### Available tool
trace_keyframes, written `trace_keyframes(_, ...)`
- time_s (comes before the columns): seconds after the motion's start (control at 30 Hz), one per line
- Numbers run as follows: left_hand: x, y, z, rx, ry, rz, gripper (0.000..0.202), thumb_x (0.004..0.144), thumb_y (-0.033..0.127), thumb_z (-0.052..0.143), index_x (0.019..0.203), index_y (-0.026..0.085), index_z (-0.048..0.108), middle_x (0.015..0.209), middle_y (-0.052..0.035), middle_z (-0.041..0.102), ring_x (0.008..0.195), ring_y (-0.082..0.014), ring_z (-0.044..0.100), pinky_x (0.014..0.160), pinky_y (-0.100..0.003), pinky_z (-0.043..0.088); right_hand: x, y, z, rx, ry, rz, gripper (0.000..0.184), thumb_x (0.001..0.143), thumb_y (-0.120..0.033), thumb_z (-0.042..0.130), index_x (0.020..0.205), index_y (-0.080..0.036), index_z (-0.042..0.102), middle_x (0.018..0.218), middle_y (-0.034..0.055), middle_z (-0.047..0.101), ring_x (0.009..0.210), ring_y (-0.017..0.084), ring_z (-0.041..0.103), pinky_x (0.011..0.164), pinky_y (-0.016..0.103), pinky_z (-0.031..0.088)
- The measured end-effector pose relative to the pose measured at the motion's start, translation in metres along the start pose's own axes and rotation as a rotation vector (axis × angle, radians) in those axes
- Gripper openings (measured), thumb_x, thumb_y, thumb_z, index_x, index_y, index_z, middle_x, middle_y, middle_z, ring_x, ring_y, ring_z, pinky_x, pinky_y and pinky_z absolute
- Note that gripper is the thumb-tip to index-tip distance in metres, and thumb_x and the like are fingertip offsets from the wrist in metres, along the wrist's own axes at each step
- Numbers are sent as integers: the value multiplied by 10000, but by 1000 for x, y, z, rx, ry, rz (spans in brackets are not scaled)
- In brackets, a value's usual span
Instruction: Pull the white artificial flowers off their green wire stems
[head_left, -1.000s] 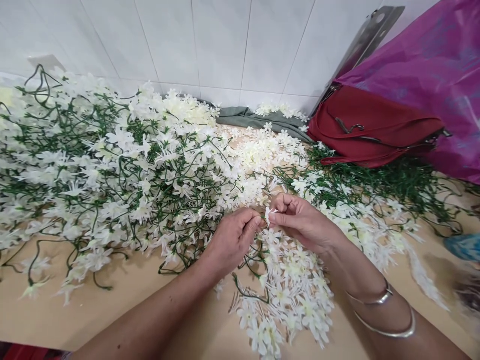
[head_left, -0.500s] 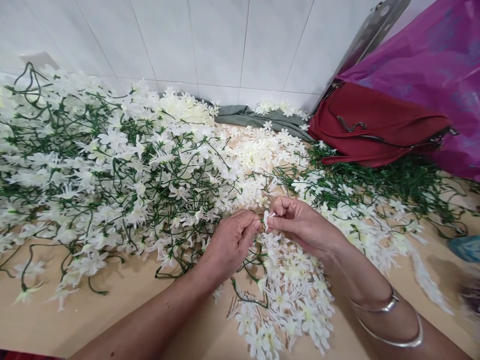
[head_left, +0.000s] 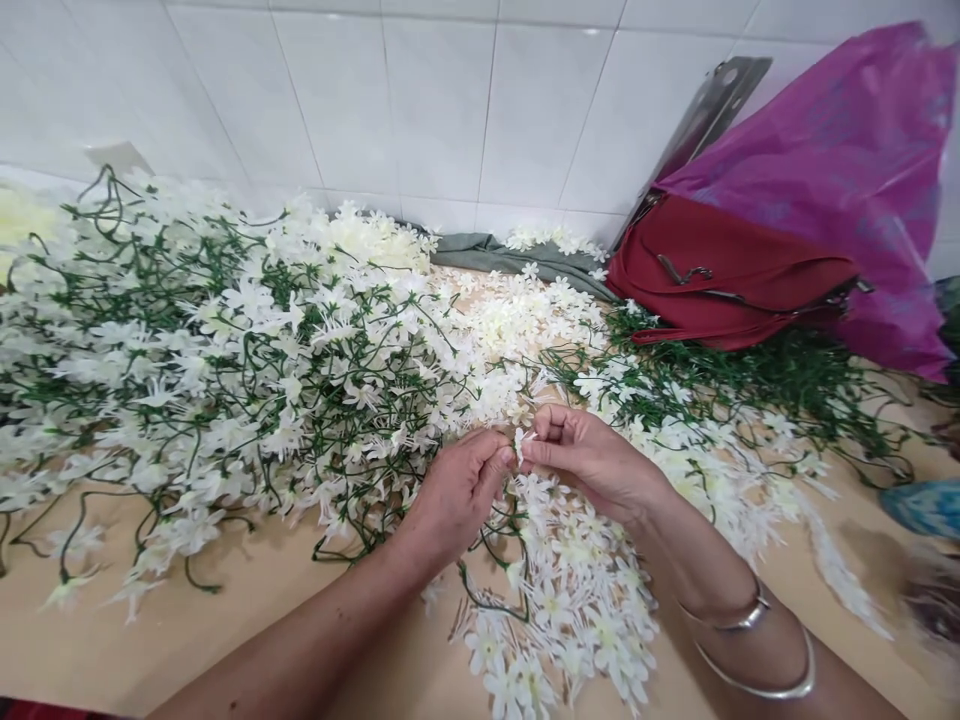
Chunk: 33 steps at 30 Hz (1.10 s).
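A small white artificial flower sits between my two hands over the table. My left hand is closed in a pinch at the flower's base, probably on its green stem, though the fingers hide most of it. From the other side, my right hand pinches the flower's white front between thumb and fingers. Below my hands lies a pile of loose white blossoms with thin white strands. To the left spreads a big heap of white flowers on green stems, reaching close to my left hand.
More loose petals lie behind my hands, near a grey-green cloth along the tiled wall. At right, a red bag and a purple plastic bag stand by bare green stems. A blue object sits far right.
The camera view has tilted up slightly, so the scene sits lower, and the right side has shifted left. Both hands keep their pinch at the flower, with little visible movement between them.
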<state>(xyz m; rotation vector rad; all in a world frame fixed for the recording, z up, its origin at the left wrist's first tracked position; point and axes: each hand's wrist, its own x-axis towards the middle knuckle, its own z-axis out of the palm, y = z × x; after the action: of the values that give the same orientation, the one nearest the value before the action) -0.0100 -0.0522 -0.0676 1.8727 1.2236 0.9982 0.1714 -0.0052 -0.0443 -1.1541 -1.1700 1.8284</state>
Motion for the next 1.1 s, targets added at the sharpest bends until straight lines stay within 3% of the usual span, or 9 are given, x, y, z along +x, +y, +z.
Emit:
trace_keyframes(0.13,-3,5,0,-63,65,-3,340,1076,283,429,794,187,591,673,10,569,694,-159,557,710,-306,428,-2,-2,-1,45,-15,-69,457,584,-394,986,738,-199,602,650,-56,614,620,103,579,610,241,425)
trace_keyframes(0.23,-6,10,-1,-111,195,61,217,1070,276,472,1019,191,665,729,3,616,682,-151,585,722,-317,487,-2,-5,-6,51,9,-156,426,653,-461,946,773,-204,628,678,-36,632,662,119,576,648,251,435)
trace_keyframes(0.33,-7,16,-5,-140,486,184,353,1050,217,515,1397,262,553,1142,-71,645,810,-143,658,729,-308,557,2,-6,-13,66,92,-268,419,679,-500,920,771,-208,634,707,-21,635,684,134,567,699,277,449)
trace_keyframes(0.4,-7,21,-11,-53,729,280,522,1011,166,568,1502,309,463,1418,-112,492,1078,-194,655,818,-325,582,5,-4,-19,60,169,-344,409,693,-502,908,761,-210,629,719,-22,624,690,140,560,727,297,454)
trace_keyframes(0.53,-8,29,-20,271,1022,364,639,916,149,684,1505,293,484,1498,-123,400,1417,-323,390,992,-413,519,14,4,-27,-109,326,-461,336,794,-482,830,774,-220,620,722,-19,615,710,157,556,755,321,454)
trace_keyframes(0.63,-13,32,-19,419,951,390,546,905,101,674,1409,278,565,1400,-116,492,1350,-313,458,1017,-450,483,19,12,-31,-317,379,-521,234,861,-428,762,856,-224,646,833,9,654,801,183,592,806,346,469)
trace_keyframes(0.8,-21,34,-11,522,562,493,411,926,58,599,1263,294,618,1187,-41,735,1148,-253,644,1059,-472,376,19,16,-29,-724,342,-670,116,943,-342,651,958,-245,713,1035,74,675,991,247,626,877,401,495)
trace_keyframes(0.9,-18,30,-7,449,421,480,361,972,53,541,1261,258,606,1171,-27,782,1043,-201,722,1083,-432,362,18,16,-23,-890,274,-699,129,928,-304,670,1028,-266,743,1068,89,668,1046,281,619,912,447,490)
trace_keyframes(1.1,-7,10,-7,490,261,306,150,1043,201,512,1084,201,656,926,-34,804,754,-202,742,815,-380,519,19,18,-22,-1012,313,-599,129,934,-231,619,1035,-238,700,1046,98,676,1019,296,607,874,475,499)
